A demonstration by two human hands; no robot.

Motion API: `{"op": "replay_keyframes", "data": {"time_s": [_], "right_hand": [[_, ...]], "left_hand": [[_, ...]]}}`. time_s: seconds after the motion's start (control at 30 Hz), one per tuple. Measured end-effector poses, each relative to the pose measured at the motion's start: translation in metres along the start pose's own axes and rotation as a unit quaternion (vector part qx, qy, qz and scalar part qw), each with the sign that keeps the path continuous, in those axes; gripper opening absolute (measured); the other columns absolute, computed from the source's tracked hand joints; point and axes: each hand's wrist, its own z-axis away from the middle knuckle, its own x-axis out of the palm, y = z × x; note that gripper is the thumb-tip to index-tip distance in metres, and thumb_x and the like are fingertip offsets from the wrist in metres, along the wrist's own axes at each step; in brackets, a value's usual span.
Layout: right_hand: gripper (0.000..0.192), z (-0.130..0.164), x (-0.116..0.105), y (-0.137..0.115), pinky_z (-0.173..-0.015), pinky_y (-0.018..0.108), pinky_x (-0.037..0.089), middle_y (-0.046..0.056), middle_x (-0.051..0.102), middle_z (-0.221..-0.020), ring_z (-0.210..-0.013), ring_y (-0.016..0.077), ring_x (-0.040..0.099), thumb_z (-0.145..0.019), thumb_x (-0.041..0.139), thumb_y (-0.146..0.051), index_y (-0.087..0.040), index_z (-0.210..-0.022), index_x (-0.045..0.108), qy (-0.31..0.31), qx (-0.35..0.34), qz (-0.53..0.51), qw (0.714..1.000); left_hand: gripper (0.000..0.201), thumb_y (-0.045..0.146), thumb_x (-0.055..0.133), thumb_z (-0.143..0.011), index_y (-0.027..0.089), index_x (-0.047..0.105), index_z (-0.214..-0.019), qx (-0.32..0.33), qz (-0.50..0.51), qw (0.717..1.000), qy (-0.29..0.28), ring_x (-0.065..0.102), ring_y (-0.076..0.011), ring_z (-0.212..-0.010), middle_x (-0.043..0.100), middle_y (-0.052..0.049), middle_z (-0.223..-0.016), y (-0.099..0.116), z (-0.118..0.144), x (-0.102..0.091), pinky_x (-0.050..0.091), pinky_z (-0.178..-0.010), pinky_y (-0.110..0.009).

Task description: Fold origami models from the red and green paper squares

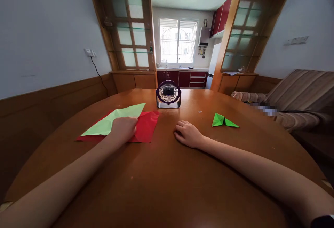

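Round wooden table (167, 179): I see my left hand (124, 127) curled, pressing the light green sheet (114, 120) whose long axis runs away leftward; right hand (188, 134) flat, empty, farther off.

Two paper sheets, left of centre in the frame

A light green sheet (114, 120) lies flat and slanted, its far corner pointing toward the upper middle of the frame. It overlaps a red sheet (146, 127) spread flat beneath it; the red shows mostly at the right and along the lower edge.
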Motion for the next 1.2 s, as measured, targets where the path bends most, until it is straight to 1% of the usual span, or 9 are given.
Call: {"op": "replay_keyframes", "data": {"time_s": [0.13,0.27,0.43,0.63,0.7,0.77,0.87,1.07,1.2], "right_hand": [[0.01,0.003,0.0,0.003,-0.08,0.034,0.046,0.009,0.062,-0.093,-0.087,0.0202,0.057,-0.087,0.05,-0.017,-0.016,-0.093,0.058,0.039,0.013,-0.08,0.996],[0.035,0.005,0.002,0.009,-0.087,0.039,0.047,0.012,0.057,-0.115,-0.101,0.0229,0.056,-0.085,0.051,-0.017,-0.019,-0.119,0.047,0.142,0.045,-0.178,0.973],[0.043,0.004,0.0,0.016,-0.093,0.044,0.047,0.013,0.05,-0.125,-0.114,0.026,0.051,-0.086,0.056,-0.027,-0.023,-0.126,0.042,0.239,0.075,-0.254,0.934],[0.027,0.012,-0.012,0.034,-0.1,0.044,0.044,0.01,0.052,-0.127,-0.123,0.0235,0.047,-0.094,0.045,-0.035,-0.026,-0.119,0.05,0.302,0.094,-0.28,0.907],[0.022,0.017,-0.015,0.044,-0.101,0.044,0.042,0.009,0.057,-0.12,-0.12,0.0229,0.05,-0.096,0.043,-0.035,-0.024,-0.107,0.059,0.284,0.08,-0.273,0.916],[0.026,0.023,-0.016,0.051,-0.1,0.043,0.043,0.008,0.061,-0.115,-0.113,0.0222,0.056,-0.097,0.042,-0.035,-0.022,-0.099,0.065,0.22,0.054,-0.272,0.935],[0.027,0.028,-0.018,0.055,-0.099,0.044,0.044,0.009,0.062,-0.118,-0.112,0.0214,0.058,-0.096,0.045,-0.036,-0.022,-0.103,0.067,0.127,0.018,-0.277,0.952],[0.037,0.029,-0.016,0.051,-0.109,0.05,0.036,0.01,0.043,-0.146,-0.135,0.0242,0.04,-0.096,0.049,-0.039,-0.026,-0.13,0.055,-0.014,-0.019,-0.212,0.977],[0.038,0.028,-0.013,0.051,-0.106,0.049,0.039,0.011,0.053,-0.137,-0.126,0.025,0.05,-0.096,0.048,-0.041,-0.025,-0.129,0.056,-0.051,-0.012,-0.166,0.985]], "left_hand": [[0.024,0.006,0.038,-0.083,0.014,0.06,-0.077,0.06,-0.054,0.994,0.071,0.059,-0.0219,-0.052,0.063,-0.008,-0.06,0.017,0.011,-0.021,0.022,-0.046,-0.026],[0.018,0.007,0.044,-0.081,0.015,0.057,-0.072,0.119,-0.056,0.985,0.112,0.058,-0.0203,-0.054,0.063,-0.007,-0.061,0.038,0.02,-0.029,0.02,-0.044,-0.026],[0.019,0.008,0.044,-0.085,0.014,0.061,-0.081,0.23,-0.006,0.957,0.179,0.06,-0.022,-0.058,0.064,-0.009,-0.065,0.056,0.028,-0.018,0.033,-0.049,-0.03],[0.026,0.01,0.038,-0.092,0.014,0.063,-0.098,0.373,0.084,0.895,0.229,0.064,-0.0191,-0.067,0.068,-0.008,-0.075,0.057,0.027,0.003,0.046,-0.055,-0.029],[0.026,0.011,0.039,-0.093,0.015,0.063,-0.1,0.415,0.105,0.873,0.234,0.066,-0.0178,-0.074,0.07,-0.007,-0.081,0.055,0.025,0.006,0.05,-0.062,-0.029],[0.025,0.01,0.04,-0.094,0.014,0.063,-0.103,0.456,0.119,0.849,0.237,0.068,-0.0176,-0.08,0.072,-0.008,-0.087,0.052,0.023,0.008,0.052,-0.068,-0.029],[0.025,0.01,0.042,-0.094,0.015,0.063,-0.106,0.492,0.143,0.828,0.226,0.069,-0.0176,-0.087,0.072,-0.008,-0.098,0.048,0.022,0.009,0.053,-0.072,-0.029],[0.029,0.01,0.04,-0.091,0.02,0.065,-0.103,0.495,0.202,0.828,0.167,0.069,-0.0158,-0.087,0.072,-0.007,-0.103,0.041,0.02,0.009,0.054,-0.072,-0.027],[0.031,0.01,0.038,-0.091,0.019,0.063,-0.107,0.474,0.202,0.841,0.163,0.069,-0.0165,-0.087,0.071,-0.008,-0.106,0.038,0.017,0.013,0.054,-0.071,-0.027]]}}
